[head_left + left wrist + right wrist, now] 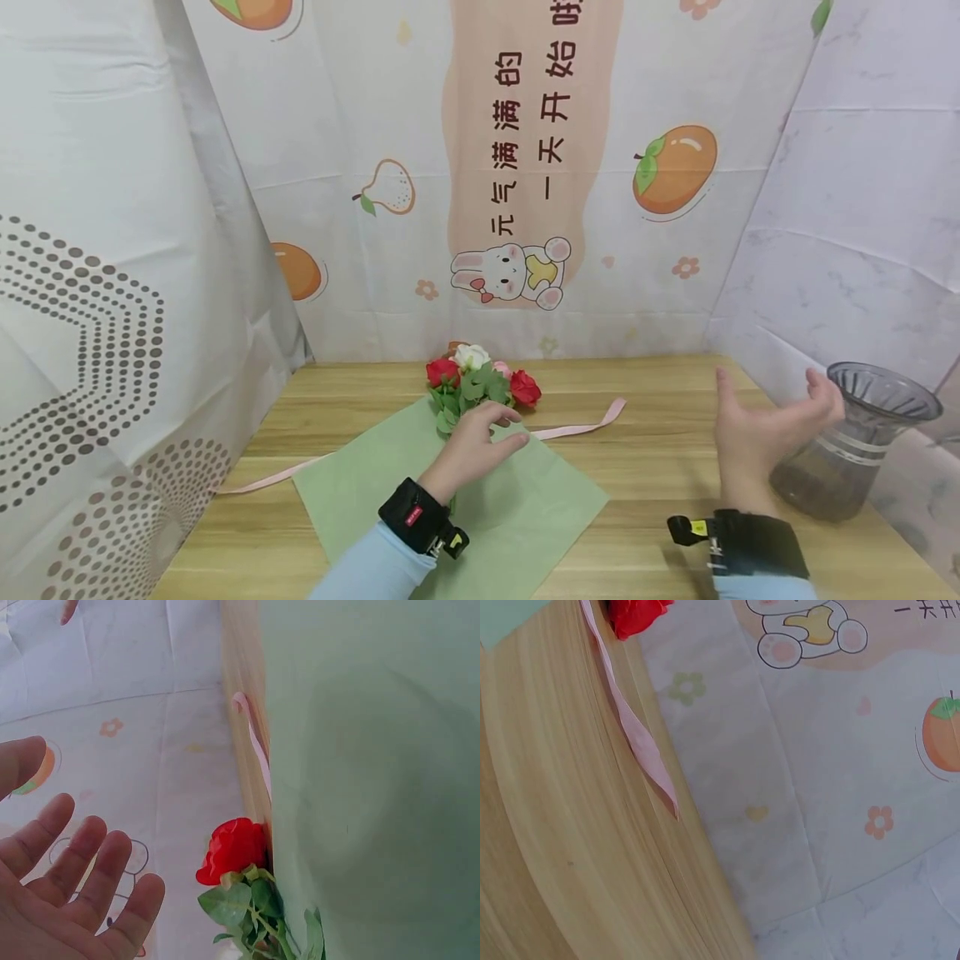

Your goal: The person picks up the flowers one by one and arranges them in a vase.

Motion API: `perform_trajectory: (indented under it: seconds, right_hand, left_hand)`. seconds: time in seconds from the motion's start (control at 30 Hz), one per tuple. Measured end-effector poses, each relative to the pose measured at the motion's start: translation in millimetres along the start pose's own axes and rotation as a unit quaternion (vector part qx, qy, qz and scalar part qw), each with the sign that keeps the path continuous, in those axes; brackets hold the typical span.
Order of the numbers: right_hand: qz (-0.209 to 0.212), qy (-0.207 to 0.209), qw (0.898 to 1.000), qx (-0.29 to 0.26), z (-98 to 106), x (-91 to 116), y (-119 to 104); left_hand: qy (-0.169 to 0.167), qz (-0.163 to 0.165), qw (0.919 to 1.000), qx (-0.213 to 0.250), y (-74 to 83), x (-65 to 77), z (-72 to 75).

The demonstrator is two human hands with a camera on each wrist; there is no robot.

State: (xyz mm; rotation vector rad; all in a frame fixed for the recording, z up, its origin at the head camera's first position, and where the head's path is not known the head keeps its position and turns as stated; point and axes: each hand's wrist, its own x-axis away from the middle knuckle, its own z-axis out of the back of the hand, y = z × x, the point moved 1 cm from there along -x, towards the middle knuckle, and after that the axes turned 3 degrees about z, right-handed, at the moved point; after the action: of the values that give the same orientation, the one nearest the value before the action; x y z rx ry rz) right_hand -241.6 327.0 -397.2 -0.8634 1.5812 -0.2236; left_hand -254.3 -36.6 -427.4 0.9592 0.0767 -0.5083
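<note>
My left hand (474, 454) hovers over a green sheet of wrapping paper (551, 500), fingers loosely bent with nothing between them. Just beyond it lies a bunch of artificial flowers (480, 385) with red and white roses and leafy stems; the lower stems are mostly hidden by the hand and wrist. One red rose (232, 851) appears beside the paper's edge in the left wrist view. Held up at the right is my right hand (761, 442), thumb and fingers spread, holding nothing. It overlaps a dark clear vase (828, 475) in the head view; whether they touch is unclear.
A pink ribbon (577, 431) runs beneath the paper and sticks out on both sides. The wooden tabletop (660, 400) ends at a printed cloth (375, 267) behind, with more cloth hanging at both sides.
</note>
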Motion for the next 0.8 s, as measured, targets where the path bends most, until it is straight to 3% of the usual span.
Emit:
perform_trajectory:
  seconds: [0.17, 0.33, 0.53, 0.8]
  right_hand:
    - [-0.007, 0.018, 1.000, 0.011, 10, -7, -12]
    - [-0.003, 0.060, 0.998, 0.034, 15, -15, -9]
    - [0.013, 0.088, 0.993, 0.072, 21, -24, 9]
    - [-0.001, 0.103, 0.988, 0.113, 36, -34, 35]
  left_hand:
    - [0.002, -0.002, 0.9999, 0.011, 2.3, -2.9, -7.7]
    - [-0.004, -0.001, 0.9998, 0.019, 3.0, -4.8, -14.0]
    - [-0.005, 0.004, 0.9999, 0.011, 4.0, -6.1, -18.5]
    - [-0.007, -0.006, 0.9996, 0.026, 8.0, -13.2, -24.5]
